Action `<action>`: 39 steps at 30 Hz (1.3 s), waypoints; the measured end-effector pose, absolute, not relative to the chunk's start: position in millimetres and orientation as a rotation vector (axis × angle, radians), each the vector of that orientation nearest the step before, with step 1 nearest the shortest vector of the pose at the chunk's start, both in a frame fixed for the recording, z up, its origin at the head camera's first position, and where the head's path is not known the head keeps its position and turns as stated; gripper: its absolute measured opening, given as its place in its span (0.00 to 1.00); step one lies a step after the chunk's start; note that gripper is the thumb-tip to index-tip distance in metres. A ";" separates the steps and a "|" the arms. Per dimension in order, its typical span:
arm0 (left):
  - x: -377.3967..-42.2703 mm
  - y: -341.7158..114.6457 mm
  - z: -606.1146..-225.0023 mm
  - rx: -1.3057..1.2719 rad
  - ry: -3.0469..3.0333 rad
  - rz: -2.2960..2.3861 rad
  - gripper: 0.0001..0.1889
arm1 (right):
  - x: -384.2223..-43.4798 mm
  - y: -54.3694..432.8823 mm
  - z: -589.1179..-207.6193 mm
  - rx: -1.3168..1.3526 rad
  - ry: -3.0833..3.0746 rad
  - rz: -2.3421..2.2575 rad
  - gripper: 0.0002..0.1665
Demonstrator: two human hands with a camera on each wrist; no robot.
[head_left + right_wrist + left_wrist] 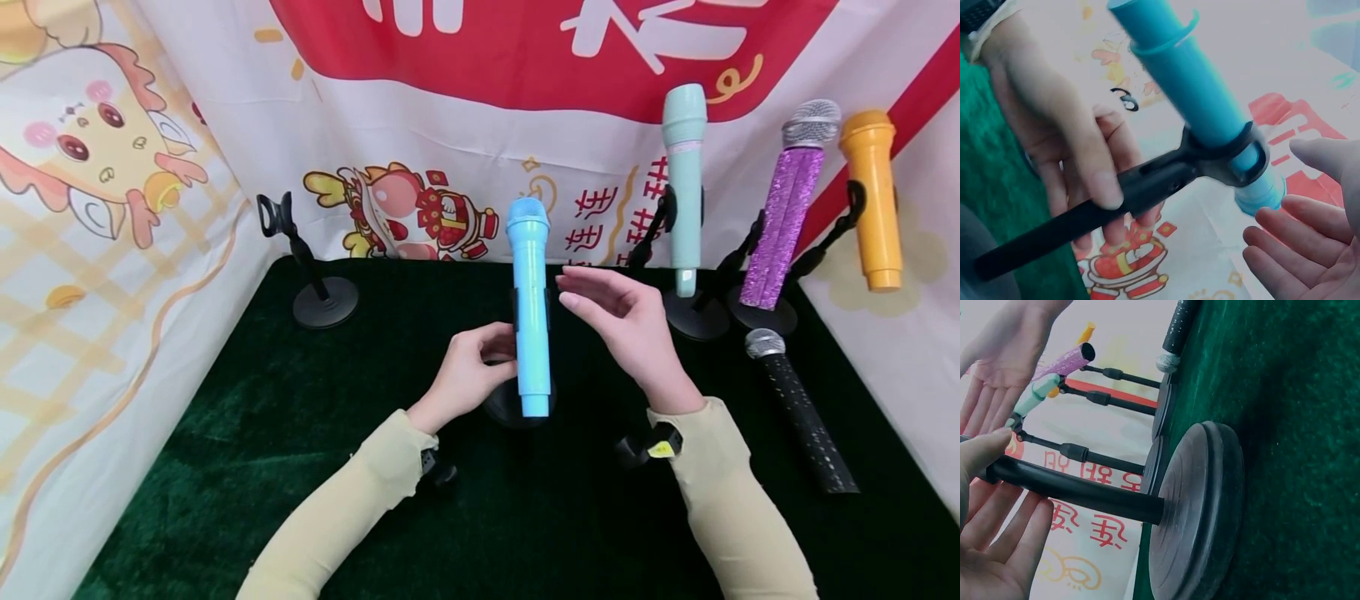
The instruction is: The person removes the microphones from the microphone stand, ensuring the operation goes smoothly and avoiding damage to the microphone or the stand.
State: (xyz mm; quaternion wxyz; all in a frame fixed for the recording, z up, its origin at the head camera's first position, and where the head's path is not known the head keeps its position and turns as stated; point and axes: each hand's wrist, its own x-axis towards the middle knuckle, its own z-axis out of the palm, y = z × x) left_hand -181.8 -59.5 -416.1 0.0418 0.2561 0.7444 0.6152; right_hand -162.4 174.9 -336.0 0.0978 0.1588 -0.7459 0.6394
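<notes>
A blue microphone (532, 317) sits in the clip (1260, 156) of a black stand in the middle of the table, its head end up and leaning back. My left hand (468, 367) grips the stand's pole (1085, 490), thumb on one side and fingers on the other, just below the clip. The round base (1191, 519) is down on the green cloth. To the right of the microphone my right hand (630, 325) is held apart from it, fingers extended and thumb spread, with nothing in it.
At the back right, a mint microphone (684, 192), a purple glitter microphone (783, 217) and an orange microphone (873, 208) rest in stands. A black speckled microphone (806, 417) lies on the cloth at right. A bare stand (326, 300) is at back left.
</notes>
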 end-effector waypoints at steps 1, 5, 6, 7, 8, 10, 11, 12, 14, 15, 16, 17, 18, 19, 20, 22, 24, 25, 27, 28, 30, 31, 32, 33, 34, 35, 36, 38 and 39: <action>-181.8 -59.1 -416.1 0.775 2.282 1.883 0.17 | -162.9 173.6 -333.9 0.470 -2.212 1.901 0.22; -182.0 -58.2 -416.1 0.761 2.293 1.889 0.15 | -166.4 168.5 -327.1 0.464 -2.272 1.908 0.24; -182.0 -58.0 -416.1 0.762 2.297 1.891 0.15 | -167.4 167.2 -326.1 0.460 -2.298 1.905 0.25; -182.3 -57.8 -416.1 0.764 2.301 1.892 0.14 | -168.5 165.8 -325.1 0.454 -2.326 1.898 0.26; -182.6 -57.6 -416.1 0.769 2.306 1.895 0.14 | -169.7 164.4 -324.3 0.449 -2.352 1.894 0.27; -182.9 -57.3 -415.8 0.776 2.318 1.898 0.13 | -172.1 161.3 -322.9 0.424 -2.395 1.886 0.29; -183.3 -57.1 -415.8 0.782 2.322 1.901 0.13 | -173.2 159.8 -322.7 0.406 -2.410 1.890 0.30; -183.6 -57.0 -415.8 0.786 2.325 1.901 0.13 | -174.2 157.9 -322.4 0.387 -2.417 1.901 0.30; -184.3 -56.9 -415.9 0.794 2.328 1.903 0.13 | -176.3 154.1 -322.6 0.352 -2.434 1.913 0.32; -184.3 -57.1 -415.9 0.797 2.329 1.903 0.13 | -177.2 152.0 -323.2 0.339 -2.435 1.926 0.33; -184.2 -57.2 -415.8 0.800 2.328 1.902 0.13 | -177.9 149.9 -323.9 0.329 -2.434 1.944 0.33; -184.1 -57.4 -415.7 0.802 2.328 1.901 0.14 | -178.7 148.1 -324.9 0.323 -2.432 1.966 0.33; -183.7 -57.5 -415.5 0.802 2.330 1.899 0.14 | -179.5 146.2 -325.7 0.324 -2.429 1.986 0.33; -183.2 -57.6 -415.3 0.804 2.331 1.898 0.14 | -180.2 144.6 -326.7 0.324 -2.423 2.006 0.33; -182.9 -57.6 -415.2 0.805 2.333 1.895 0.15 | -180.8 143.4 -327.8 0.322 -2.413 2.026 0.32; -182.1 -57.3 -414.7 0.804 2.344 1.887 0.15 | -181.5 141.2 -329.2 0.313 -2.384 2.071 0.31; -181.7 -56.7 -414.7 0.804 2.363 1.876 0.14 | -182.1 139.9 -330.1 0.303 -2.360 2.102 0.31; -181.7 -56.4 -414.8 0.805 2.373 1.870 0.14 | -182.2 139.6 -330.3 0.295 -2.348 2.116 0.30; -181.4 -55.6 -414.5 0.803 2.396 1.862 0.13 | -182.0 138.9 -330.3 0.285 -2.324 2.143 0.30; -181.2 -55.1 -414.4 0.802 2.409 1.858 0.13 | -181.8 138.7 -330.3 0.282 -2.316 2.153 0.29; -181.0 -54.1 -414.3 0.803 2.426 1.860 0.12 | -181.3 138.5 -330.2 0.280 -2.299 2.167 0.29; -180.7 -53.5 -414.3 0.804 2.435 1.863 0.12 | -180.9 138.3 -329.9 0.280 -2.288 2.176 0.28; -180.4 -53.0 -414.4 0.802 2.441 1.869 0.11 | -180.6 138.0 -329.7 0.282 -2.280 2.182 0.28; -180.1 -52.4 -414.7 0.802 2.445 1.877 0.11 | -180.4 137.8 -329.6 0.284 -2.270 2.189 0.28; -179.6 -52.0 -415.1 0.802 2.446 1.886 0.11 | -180.2 137.6 -329.1 0.287 -2.261 2.194 0.28; -179.3 -51.7 -415.5 0.804 2.445 1.896 0.10 | -180.3 137.5 -328.6 0.288 -2.256 2.200 0.28; -179.1 -51.4 -415.8 0.808 2.443 1.905 0.10 | -180.6 137.5 -328.2 0.291 -2.252 2.203 0.27; -178.8 -51.4 -415.9 0.820 2.443 1.915 0.10 | -181.5 137.5 -327.6 0.294 -2.247 2.212 0.28; -178.9 -51.6 -416.0 0.826 2.442 1.918 0.10 | -182.0 137.5 -327.5 0.294 -2.245 2.216 0.28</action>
